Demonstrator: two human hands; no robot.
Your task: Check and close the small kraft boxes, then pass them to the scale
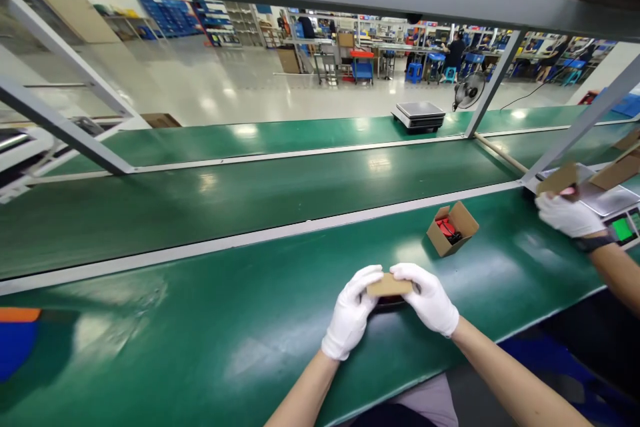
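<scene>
My left hand (353,312) and my right hand (428,296), both in white gloves, are closed on a small brown cardboard box (390,285) between them. Its top panel faces me, and its sides are mostly covered by my fingers. Under the box a dark shape shows; I cannot tell whether it is part of the box or a shadow. To the right, beyond my right hand, an open cardboard box (447,245) stands on the green work surface (210,347), with a red item and black cord (449,229) inside.
At the right, a co-worker's gloved hand (570,215) holds a cardboard box near a scale (623,228) with a green display. Another scale (419,115) stands across the conveyor belt (260,180). Grey frame posts (495,83) rise beyond. A blue and orange object (17,347) lies far left.
</scene>
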